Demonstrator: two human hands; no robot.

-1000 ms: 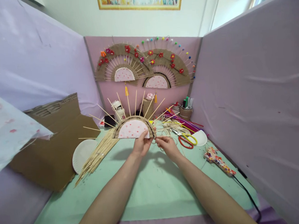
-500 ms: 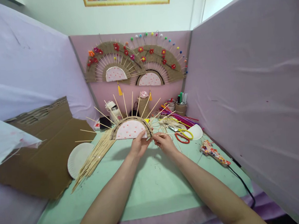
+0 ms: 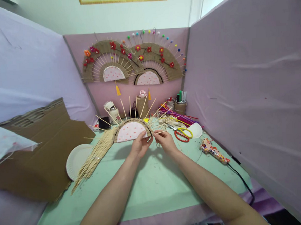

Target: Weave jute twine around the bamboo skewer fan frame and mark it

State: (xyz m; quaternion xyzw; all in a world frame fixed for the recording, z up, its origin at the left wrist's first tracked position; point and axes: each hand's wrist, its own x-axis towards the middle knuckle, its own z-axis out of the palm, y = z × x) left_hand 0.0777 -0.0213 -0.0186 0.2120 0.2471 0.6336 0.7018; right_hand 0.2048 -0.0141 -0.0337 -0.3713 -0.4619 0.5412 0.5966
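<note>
My left hand [image 3: 139,145] grips the lower right edge of a half-round fan piece [image 3: 130,131], pink with red dots, rimmed in brown burlap, with thin wooden sticks [image 3: 136,108] fanning out of its top. It stands upright just above the green mat [image 3: 155,183]. My right hand [image 3: 165,141] is closed in a pinch on a thin wooden stick [image 3: 160,132] at the fan's right corner, right beside my left hand.
A pile of loose sticks [image 3: 94,156] and a white paper plate [image 3: 75,157] lie left of the fan; cardboard sheets [image 3: 37,146] lean further left. Red-and-yellow scissors [image 3: 182,134], a half plate [image 3: 196,130] and a patterned glue gun [image 3: 212,151] lie right. Two finished fans [image 3: 132,61] hang behind.
The view has shifted so everything sits lower and further left. The fan piece has tipped back a little, its sticks looking shorter. Both hands stay at its right corner.
</note>
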